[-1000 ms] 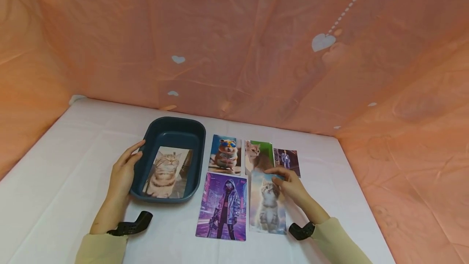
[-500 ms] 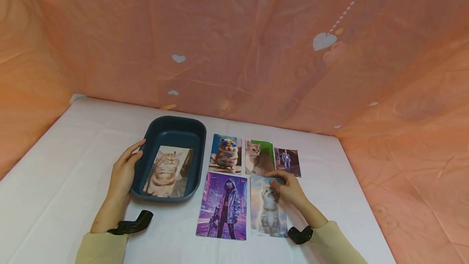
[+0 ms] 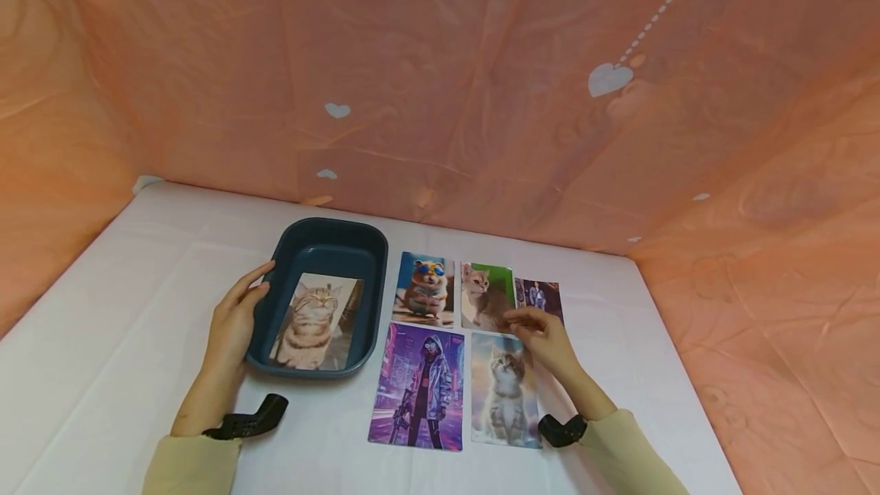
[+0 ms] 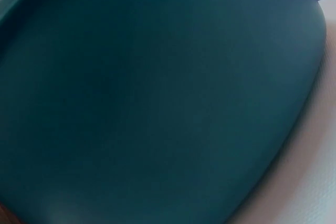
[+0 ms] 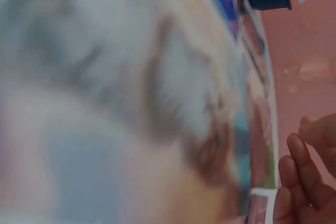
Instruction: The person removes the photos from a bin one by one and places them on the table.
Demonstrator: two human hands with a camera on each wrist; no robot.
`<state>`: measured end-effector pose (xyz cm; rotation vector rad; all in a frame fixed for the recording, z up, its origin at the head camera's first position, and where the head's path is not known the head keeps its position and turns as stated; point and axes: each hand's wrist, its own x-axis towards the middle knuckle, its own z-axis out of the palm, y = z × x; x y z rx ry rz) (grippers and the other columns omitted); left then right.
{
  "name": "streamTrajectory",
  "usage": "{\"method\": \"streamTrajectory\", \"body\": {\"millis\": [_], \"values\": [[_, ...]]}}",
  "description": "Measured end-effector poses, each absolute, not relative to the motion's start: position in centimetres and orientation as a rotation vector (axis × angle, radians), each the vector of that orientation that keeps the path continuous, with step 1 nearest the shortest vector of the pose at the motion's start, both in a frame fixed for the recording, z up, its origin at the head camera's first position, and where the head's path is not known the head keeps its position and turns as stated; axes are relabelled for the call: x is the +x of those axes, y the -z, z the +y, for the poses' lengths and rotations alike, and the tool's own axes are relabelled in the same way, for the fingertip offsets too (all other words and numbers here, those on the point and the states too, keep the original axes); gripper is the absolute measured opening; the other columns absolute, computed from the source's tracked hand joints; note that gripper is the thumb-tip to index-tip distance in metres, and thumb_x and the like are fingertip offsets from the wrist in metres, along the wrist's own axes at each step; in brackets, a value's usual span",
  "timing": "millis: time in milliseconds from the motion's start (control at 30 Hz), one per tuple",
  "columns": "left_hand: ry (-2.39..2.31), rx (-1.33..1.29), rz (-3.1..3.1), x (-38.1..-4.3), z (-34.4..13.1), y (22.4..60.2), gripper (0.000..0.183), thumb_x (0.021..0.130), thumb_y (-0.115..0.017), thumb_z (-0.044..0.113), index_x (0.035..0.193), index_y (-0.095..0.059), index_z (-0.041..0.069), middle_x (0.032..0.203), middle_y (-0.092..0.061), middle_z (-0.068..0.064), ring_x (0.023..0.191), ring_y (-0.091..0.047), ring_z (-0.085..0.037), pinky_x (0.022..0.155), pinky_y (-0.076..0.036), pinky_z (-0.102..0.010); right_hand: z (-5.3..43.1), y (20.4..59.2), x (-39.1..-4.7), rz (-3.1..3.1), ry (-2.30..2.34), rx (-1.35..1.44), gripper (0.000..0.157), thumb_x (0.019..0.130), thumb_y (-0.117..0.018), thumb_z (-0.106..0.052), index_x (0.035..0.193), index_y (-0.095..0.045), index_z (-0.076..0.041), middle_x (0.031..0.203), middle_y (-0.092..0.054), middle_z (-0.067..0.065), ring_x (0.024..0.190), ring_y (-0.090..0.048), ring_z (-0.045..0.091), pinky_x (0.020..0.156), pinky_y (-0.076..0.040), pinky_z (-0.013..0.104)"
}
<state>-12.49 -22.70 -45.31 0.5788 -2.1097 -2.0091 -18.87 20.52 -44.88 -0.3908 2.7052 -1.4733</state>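
Five printed picture cards lie on the white table beside a dark teal tray. In the tray lies a card of a squinting tabby cat. My left hand touches the tray's left side, fingertips at the rim; the tray's outer wall fills the left wrist view. My right hand is over the upper right corner of the kitten card, its fingers bent and holding nothing. In the right wrist view, the thumb and fingers are apart, with the kitten card blurred close by.
Left of the kitten card lies a purple hooded-figure card. Behind are a hamster card, a cat card with green background and a small dark card, partly hidden by my right hand. Orange cloth walls the table.
The kitten card has slid toward me, off the green-background cat card, and now lies below it. My right hand has let go of it and moved slightly away. The left hand has stayed put.
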Motion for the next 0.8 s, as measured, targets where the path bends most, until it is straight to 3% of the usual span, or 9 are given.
{"method": "streamTrajectory", "body": {"millis": [133, 367, 500, 600, 733, 800], "values": [[2.004, 0.566, -2.109, -12.5, -22.7, 45.2, 0.043, 0.103, -0.038, 0.028, 0.144, -0.045, 0.017, 0.153, -0.034, -0.010, 0.141, -0.026, -0.026, 0.117, -0.012, -0.045, 19.5, 44.6, -19.2, 2.629, 1.580, -0.377, 0.021, 0.089, -0.063, -0.002, 0.109, -0.067, 0.005, 0.104, -0.067, 0.023, 0.088, -0.064, 0.009, 0.075, -0.051, 0.022], [1.999, 0.570, -2.113, -12.4, -22.6, 44.9, 0.043, 0.103, -0.039, 0.028, 0.144, -0.045, 0.016, 0.151, -0.036, -0.011, 0.137, -0.029, -0.025, 0.116, -0.015, -0.045, 16.6, 44.3, -19.5, 2.433, 1.759, -0.319, 0.026, 0.089, -0.060, 0.003, 0.113, -0.062, 0.010, 0.108, -0.063, 0.029, 0.090, -0.066, 0.015, 0.078, -0.052, 0.025], [2.012, 0.578, -2.112, -12.4, -22.6, 45.1, 0.043, 0.103, -0.038, 0.030, 0.144, -0.045, 0.019, 0.150, -0.037, -0.012, 0.134, -0.031, -0.025, 0.115, -0.016, -0.045, 14.9, 44.0, -19.8, 2.368, 1.837, -0.348, 0.027, 0.089, -0.060, 0.002, 0.114, -0.061, 0.012, 0.107, -0.064, 0.027, 0.089, -0.064, 0.011, 0.076, -0.053, 0.026], [2.011, 0.589, -2.113, -12.4, -22.6, 45.2, 0.043, 0.103, -0.039, 0.030, 0.144, -0.045, 0.020, 0.150, -0.037, -0.010, 0.130, -0.034, -0.021, 0.114, -0.019, -0.044, 13.8, 43.9, -20.0, 2.321, 1.882, -0.373, 0.029, 0.089, -0.061, 0.000, 0.115, -0.061, 0.011, 0.105, -0.067, 0.015, 0.088, -0.062, 0.006, 0.070, -0.051, 0.024], [2.018, 0.600, -2.104, -12.4, -22.6, 45.1, 0.043, 0.103, -0.039, 0.030, 0.144, -0.046, 0.020, 0.148, -0.038, -0.010, 0.126, -0.036, -0.018, 0.113, -0.020, -0.044, 12.1, 43.6, -20.2, 2.282, 1.919, -0.365, 0.028, 0.089, -0.062, -0.001, 0.115, -0.062, 0.010, 0.107, -0.067, 0.014, 0.088, -0.061, 0.005, 0.069, -0.049, 0.022], [2.023, 0.599, -2.100, -12.5, -22.6, 45.2, 0.043, 0.103, -0.040, 0.031, 0.144, -0.046, 0.020, 0.148, -0.038, -0.010, 0.126, -0.035, -0.019, 0.113, -0.019, -0.045, 11.3, 43.4, -20.3, 2.278, 1.918, -0.381, 0.028, 0.089, -0.061, -0.001, 0.115, -0.062, 0.010, 0.110, -0.065, 0.019, 0.090, -0.061, 0.007, 0.075, -0.050, 0.023]]}}
